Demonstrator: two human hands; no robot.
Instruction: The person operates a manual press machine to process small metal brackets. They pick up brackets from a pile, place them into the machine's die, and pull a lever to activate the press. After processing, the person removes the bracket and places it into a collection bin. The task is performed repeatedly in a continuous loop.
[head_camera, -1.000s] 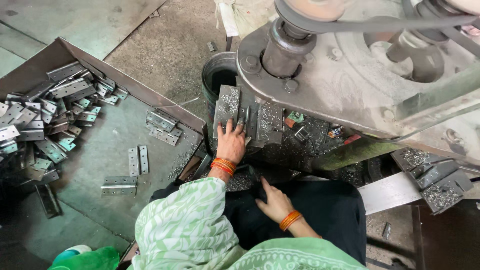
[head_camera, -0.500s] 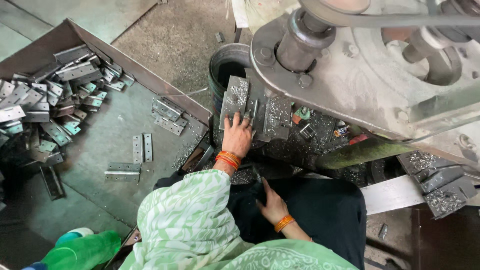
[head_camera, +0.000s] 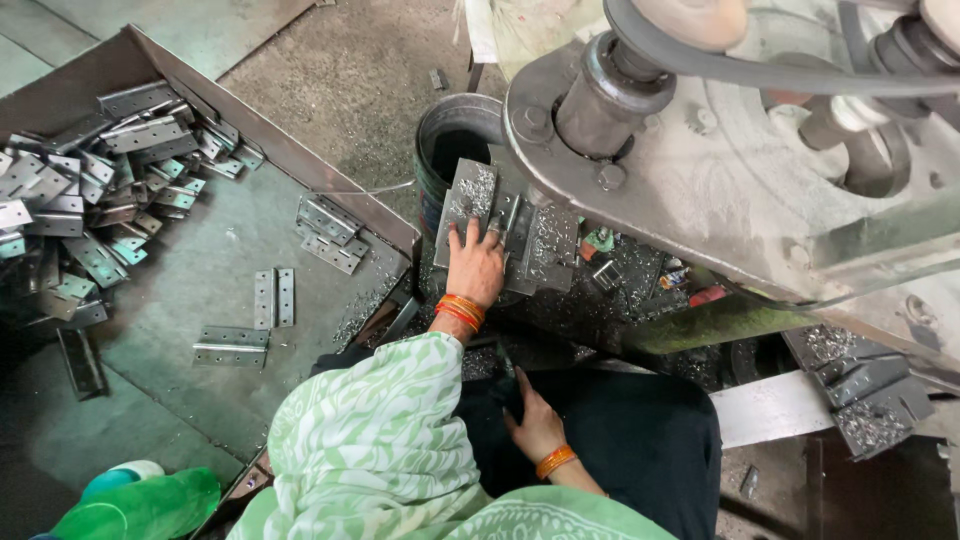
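My left hand (head_camera: 476, 264) lies flat, fingers spread, on a grey metal plate (head_camera: 470, 192) at the bed of a large press machine (head_camera: 720, 190). Metal shavings cover the plate. Orange bangles circle the wrist, and a green patterned sleeve (head_camera: 380, 440) covers the arm. My right hand (head_camera: 533, 424) rests on dark fabric (head_camera: 640, 450) over my lap, fingers loosely apart, holding nothing I can see. A dark round bucket (head_camera: 452, 140) stands just beyond the plate.
A shallow metal tray (head_camera: 200, 270) at the left holds a heap of grey hinges (head_camera: 90, 190), plus a few loose hinges (head_camera: 272, 298). A green bottle (head_camera: 140, 505) lies at the bottom left. More metal parts (head_camera: 860, 390) sit at the right.
The view has shifted slightly. My left hand has stayed on the plate, and my right hand has barely moved on my lap.
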